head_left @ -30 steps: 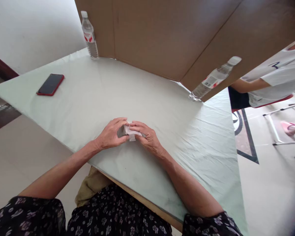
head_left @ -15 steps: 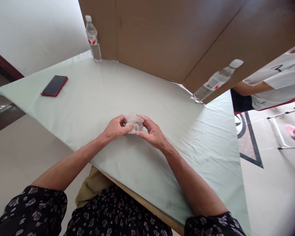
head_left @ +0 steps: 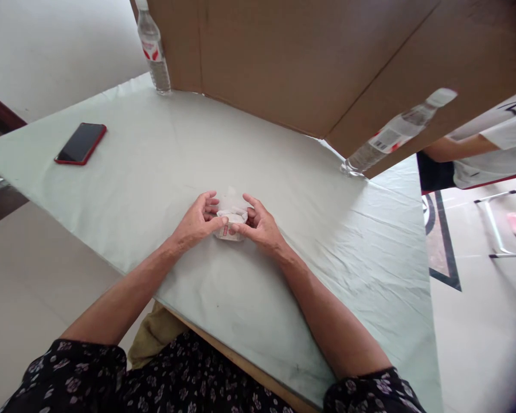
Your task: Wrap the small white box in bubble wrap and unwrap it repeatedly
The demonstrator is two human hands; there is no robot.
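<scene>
Small white translucent packet w/ red print (head_left: 233,234): over pale-green cloth-covered table (head_left: 223,292), betw. your L hand (head_left: 192,223) & R hand (head_left: 265,229), abt equally near. Thumbs (head_left: 218,222) at near face, other fingers (head_left: 254,203) spread round sides; can't tell if clamped. Long axis approx. away from you, filmy top (head_left: 232,201) twd brown cardboard panel (head_left: 266,63).

Indoor room, possibly a home: pale floor (head_left: 477,338), cloth-covered table (head_left: 176,149).

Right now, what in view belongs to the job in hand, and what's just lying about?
In the job:
small translucent packet, between the hands
left hand
right hand

Apparently just lying about, away from the hands:
red-edged phone
far-left bottle
right-side bottle
cardboard panel
</scene>
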